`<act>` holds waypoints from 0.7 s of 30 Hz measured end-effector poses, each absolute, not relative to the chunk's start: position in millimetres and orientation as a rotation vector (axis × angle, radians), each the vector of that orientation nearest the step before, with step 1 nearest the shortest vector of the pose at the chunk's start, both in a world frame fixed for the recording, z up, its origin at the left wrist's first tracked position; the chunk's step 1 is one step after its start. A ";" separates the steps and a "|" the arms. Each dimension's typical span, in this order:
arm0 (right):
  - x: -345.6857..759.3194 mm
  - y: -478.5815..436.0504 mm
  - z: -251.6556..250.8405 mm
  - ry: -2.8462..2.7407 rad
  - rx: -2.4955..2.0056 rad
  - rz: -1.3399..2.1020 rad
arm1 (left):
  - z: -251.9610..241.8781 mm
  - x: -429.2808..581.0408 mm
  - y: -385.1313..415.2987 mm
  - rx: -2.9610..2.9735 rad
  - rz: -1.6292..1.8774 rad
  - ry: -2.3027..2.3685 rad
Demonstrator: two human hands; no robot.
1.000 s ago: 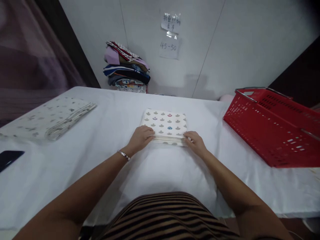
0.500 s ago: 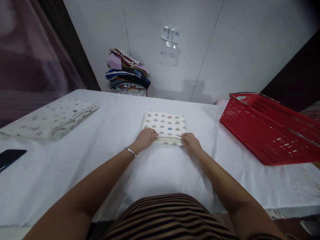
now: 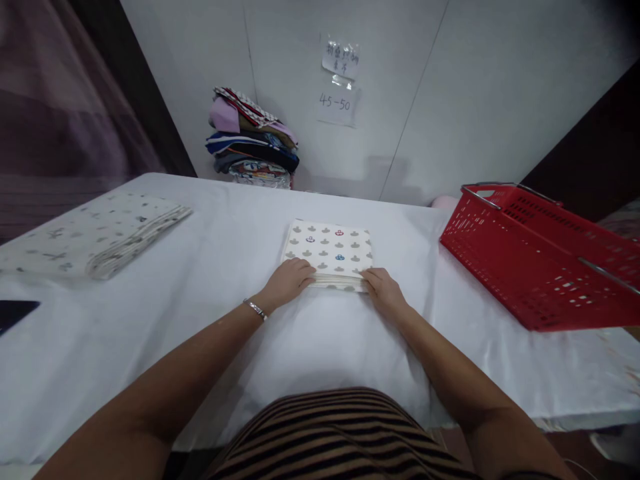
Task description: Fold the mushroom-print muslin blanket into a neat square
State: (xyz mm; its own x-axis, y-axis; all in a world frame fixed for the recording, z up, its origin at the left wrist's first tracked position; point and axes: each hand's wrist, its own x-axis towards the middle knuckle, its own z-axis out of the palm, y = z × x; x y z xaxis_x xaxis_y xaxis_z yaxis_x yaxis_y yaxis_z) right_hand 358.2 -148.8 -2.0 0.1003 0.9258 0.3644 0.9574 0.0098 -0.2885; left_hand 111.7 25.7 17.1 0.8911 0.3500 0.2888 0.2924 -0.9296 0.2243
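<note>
A folded white cloth (image 3: 330, 248) with rows of grey printed shapes, a few of them red or blue, lies flat in front of me. Its stacked layers show along the near edge. My left hand (image 3: 291, 280) grips the near left corner, fingers on top and the thumb at the layered edge. At the near right corner my right hand (image 3: 383, 288) pinches the cloth in the same way. Both hands rest low, close to the table, and the undersides of the fingers are hidden.
The table has a white cover (image 3: 210, 267). On the left lie a larger folded patterned cloth (image 3: 100, 233) and a dark phone-like object (image 3: 15, 313). A red plastic basket (image 3: 540, 260) stands on the right. Folded fabrics (image 3: 255, 140) are piled behind the table, near paper signs (image 3: 337, 107) on the wall.
Hardly anything differs. Both hands keep their hold on the folded cloth's near corners, and the camera view has shifted slightly.
</note>
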 end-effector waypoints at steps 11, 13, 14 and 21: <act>358.9 -135.5 6.8 -1.869 -1.957 -0.100 | 25.4 133.0 25.6 2.903 0.451 0.461; 356.4 -130.3 10.3 -1.915 -1.951 -0.099 | 25.3 136.6 25.7 2.874 0.455 0.453; 355.2 -127.9 11.5 -1.930 -1.949 -0.094 | 25.1 137.8 26.1 2.859 0.459 0.454; 351.6 -119.1 15.9 -1.960 -1.968 -0.010 | 25.3 139.6 25.1 2.848 0.445 0.501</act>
